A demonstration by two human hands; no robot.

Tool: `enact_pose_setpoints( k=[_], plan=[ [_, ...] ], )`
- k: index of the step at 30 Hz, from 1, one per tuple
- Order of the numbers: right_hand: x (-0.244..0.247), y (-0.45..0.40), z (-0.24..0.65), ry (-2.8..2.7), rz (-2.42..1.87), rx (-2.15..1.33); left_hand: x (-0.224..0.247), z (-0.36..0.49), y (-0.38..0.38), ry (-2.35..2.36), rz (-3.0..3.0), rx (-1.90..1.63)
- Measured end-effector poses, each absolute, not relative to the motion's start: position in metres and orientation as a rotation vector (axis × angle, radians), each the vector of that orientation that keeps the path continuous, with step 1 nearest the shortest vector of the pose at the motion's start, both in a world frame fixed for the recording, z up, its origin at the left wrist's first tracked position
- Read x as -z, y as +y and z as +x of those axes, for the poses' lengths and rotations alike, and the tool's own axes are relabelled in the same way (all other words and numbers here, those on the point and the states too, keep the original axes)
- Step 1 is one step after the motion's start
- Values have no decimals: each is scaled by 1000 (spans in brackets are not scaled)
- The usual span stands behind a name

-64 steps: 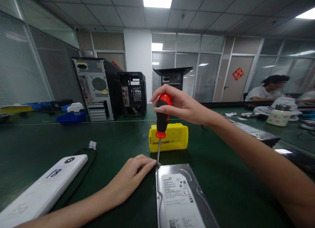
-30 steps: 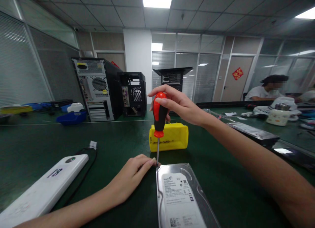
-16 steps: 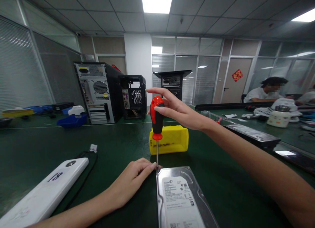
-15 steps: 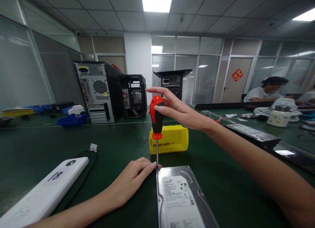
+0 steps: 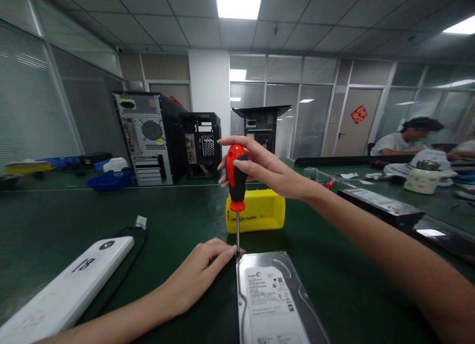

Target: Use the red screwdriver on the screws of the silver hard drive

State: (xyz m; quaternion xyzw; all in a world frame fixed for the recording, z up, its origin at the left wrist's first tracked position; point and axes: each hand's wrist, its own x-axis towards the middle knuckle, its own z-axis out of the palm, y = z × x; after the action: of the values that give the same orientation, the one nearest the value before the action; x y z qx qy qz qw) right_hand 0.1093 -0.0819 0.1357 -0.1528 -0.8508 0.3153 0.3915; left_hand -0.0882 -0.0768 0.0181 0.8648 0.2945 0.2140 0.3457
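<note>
The red-and-black screwdriver (image 5: 237,185) stands upright, its shaft pointing down. My right hand (image 5: 261,166) is closed around the top of its handle, thumb on the near side. The tip meets the far left corner of a silver hard drive (image 5: 274,299), which lies flat with its white label up. Down at that corner is my left hand (image 5: 208,265), thumb and fingers pressed together beside the shaft's lower end. Whatever those fingertips pinch is too small or hidden to make out. Just behind the drive, a yellow bin (image 5: 260,213) lies with its opening toward me, small dark bits inside.
On the left lies a white power bank (image 5: 70,284) marked 18, with a black cable. Computer cases (image 5: 143,136) stand at the back, near a blue bin (image 5: 109,180). Another drive (image 5: 382,205) and a white jar (image 5: 422,178) are at right. A person (image 5: 401,138) sits beyond.
My right fingers have shifted around the screwdriver handle, more of them showing on its left side. The screwdriver, my left hand and the hard drive stay nearly in place.
</note>
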Motion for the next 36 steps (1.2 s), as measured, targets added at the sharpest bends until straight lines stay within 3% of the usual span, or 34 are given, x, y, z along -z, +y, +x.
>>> enact_pose_setpoints(
  k=[36],
  plan=[
    [-135,-68,105,-2139,-447,-467,-18,-88,-78,956,2343,-527]
  ],
)
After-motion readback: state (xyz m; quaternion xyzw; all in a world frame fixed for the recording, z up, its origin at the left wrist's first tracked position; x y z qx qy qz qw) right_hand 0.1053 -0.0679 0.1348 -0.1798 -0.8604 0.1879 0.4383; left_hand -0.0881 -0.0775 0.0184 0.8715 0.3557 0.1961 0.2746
